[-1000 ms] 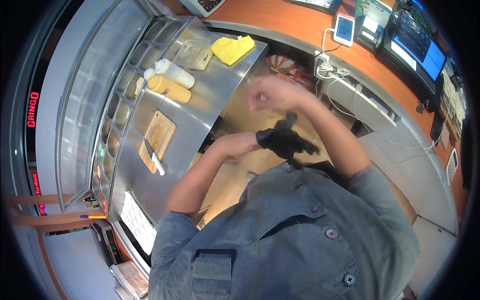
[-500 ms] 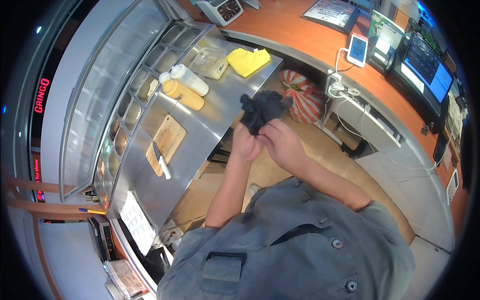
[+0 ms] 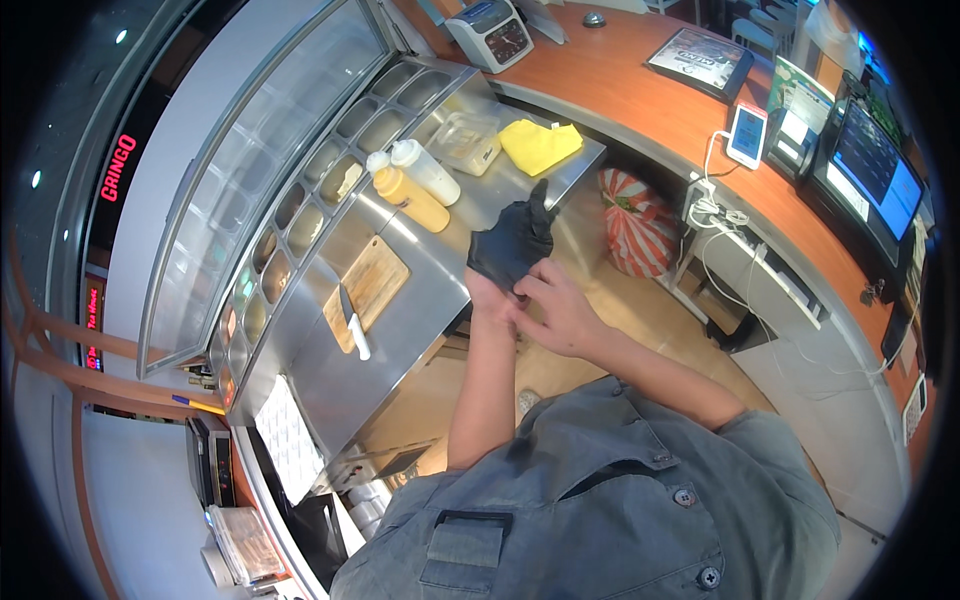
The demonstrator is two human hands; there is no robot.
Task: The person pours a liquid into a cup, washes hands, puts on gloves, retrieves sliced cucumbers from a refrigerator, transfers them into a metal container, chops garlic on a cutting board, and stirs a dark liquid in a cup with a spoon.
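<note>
My left hand (image 3: 512, 240) is inside a black glove (image 3: 500, 255) that covers its fingers and palm, with the wrist bare below. The gloved fingers look stretched out and point away from me; nothing shows in their grasp. My right hand (image 3: 560, 308) is bare, and its fingers pinch the glove's cuff at the base of the left hand. Both hands are above the near edge of the steel counter (image 3: 440, 265). On that counter lie a wooden cutting board (image 3: 380, 280) and a white-handled knife (image 3: 352, 318). Beyond stand a yellow-orange squeeze bottle (image 3: 415, 202) and a whitish one (image 3: 428, 172).
Steel food wells (image 3: 305, 230) line the counter's far side beneath a raised glass lid (image 3: 240, 160). A clear container (image 3: 465, 140) and a yellow cloth (image 3: 540, 146) lie farther back. A red-and-white striped bag (image 3: 640, 230) rests on the floor. On the wooden counter are a phone (image 3: 747, 135) and a screen (image 3: 870, 170).
The black glove, bunched up before, is now drawn over my left hand with its fingers extended. My right hand stays at the cuff. The whole view has shifted slightly.
</note>
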